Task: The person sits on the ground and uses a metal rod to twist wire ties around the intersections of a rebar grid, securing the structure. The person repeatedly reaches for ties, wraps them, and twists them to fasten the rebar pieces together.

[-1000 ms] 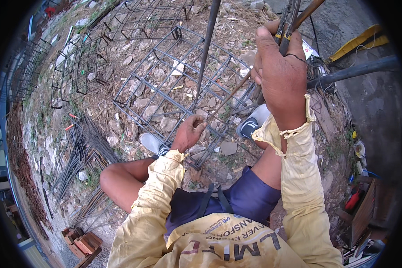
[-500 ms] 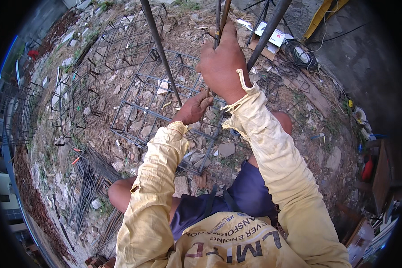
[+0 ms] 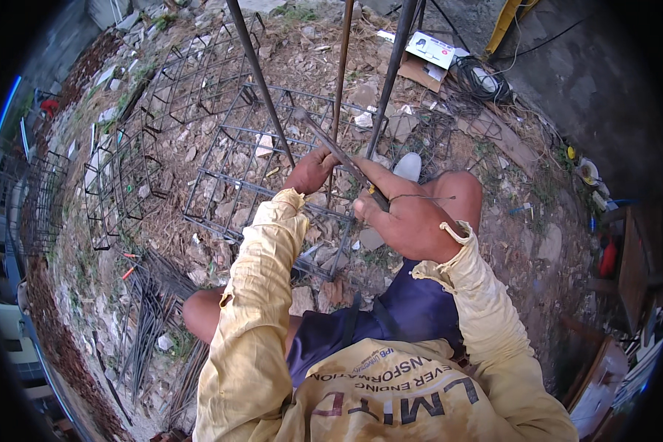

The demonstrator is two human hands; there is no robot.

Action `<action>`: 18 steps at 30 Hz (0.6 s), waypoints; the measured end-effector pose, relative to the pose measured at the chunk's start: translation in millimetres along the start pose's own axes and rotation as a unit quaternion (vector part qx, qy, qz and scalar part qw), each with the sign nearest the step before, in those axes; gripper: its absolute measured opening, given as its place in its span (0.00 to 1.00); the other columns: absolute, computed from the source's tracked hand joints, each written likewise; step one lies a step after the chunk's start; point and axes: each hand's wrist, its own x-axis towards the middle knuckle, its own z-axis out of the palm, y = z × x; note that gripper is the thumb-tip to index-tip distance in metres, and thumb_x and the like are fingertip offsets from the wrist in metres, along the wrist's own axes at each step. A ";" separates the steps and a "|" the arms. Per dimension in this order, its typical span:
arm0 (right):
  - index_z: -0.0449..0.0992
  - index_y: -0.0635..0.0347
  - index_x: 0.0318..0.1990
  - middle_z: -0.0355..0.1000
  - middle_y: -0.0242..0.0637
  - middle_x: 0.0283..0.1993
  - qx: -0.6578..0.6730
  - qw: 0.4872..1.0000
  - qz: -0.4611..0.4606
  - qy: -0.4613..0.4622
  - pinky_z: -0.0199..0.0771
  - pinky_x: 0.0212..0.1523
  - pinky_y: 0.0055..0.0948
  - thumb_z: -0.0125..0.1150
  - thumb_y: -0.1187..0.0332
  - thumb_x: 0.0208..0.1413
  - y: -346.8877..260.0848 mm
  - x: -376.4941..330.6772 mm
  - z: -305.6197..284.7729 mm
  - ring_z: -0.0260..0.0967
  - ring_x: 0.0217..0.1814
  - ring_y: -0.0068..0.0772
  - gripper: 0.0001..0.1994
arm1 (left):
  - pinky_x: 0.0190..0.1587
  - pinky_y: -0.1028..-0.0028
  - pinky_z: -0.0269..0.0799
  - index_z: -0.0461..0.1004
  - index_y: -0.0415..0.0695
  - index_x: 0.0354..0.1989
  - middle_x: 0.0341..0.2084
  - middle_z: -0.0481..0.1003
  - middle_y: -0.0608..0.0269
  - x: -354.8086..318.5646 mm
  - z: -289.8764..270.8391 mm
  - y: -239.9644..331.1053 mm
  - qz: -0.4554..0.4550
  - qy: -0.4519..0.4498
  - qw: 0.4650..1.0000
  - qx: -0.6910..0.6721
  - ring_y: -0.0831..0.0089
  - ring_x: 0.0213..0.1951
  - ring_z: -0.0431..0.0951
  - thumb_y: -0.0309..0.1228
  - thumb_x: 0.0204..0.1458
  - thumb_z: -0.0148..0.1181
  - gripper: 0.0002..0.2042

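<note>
My right hand (image 3: 420,228) is closed around a slim dark metal tool (image 3: 337,152) with a rounded end, which slants up and left. A yellow mark shows on the tool near my fingers, and a short tie wire (image 3: 431,197) sticks out across the hand. My left hand (image 3: 309,171) pinches a thin rusty steel bar (image 3: 341,81) that stands upright. The tool passes across this bar just beside my left fingers. Dark steel bars rise on both sides, a left bar (image 3: 261,77) and a right bar (image 3: 394,70).
Under the bars lies a steel rebar mesh (image 3: 232,180) on rubble ground. More bent rebar cages (image 3: 121,173) are at the left. A bundle of thin rods (image 3: 144,317) lies lower left. A white box (image 3: 429,48) and coiled cable (image 3: 482,79) sit at the far right.
My right hand has come down and toward me from high on the bars, and the tool now points up and left. My left hand has shifted slightly left and stays low by the rusty bar.
</note>
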 end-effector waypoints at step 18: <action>0.64 0.68 0.60 0.73 0.41 0.45 -0.268 0.822 0.006 0.503 0.67 0.47 0.23 0.61 0.54 0.57 -5.2 -69.1 -215.6 0.68 0.44 0.26 0.30 | 0.28 0.79 0.64 0.71 0.45 0.47 0.34 0.75 0.71 -11.8 4.7 55.4 -0.094 -0.011 0.995 -0.025 0.83 0.28 0.66 0.51 0.60 0.50 0.21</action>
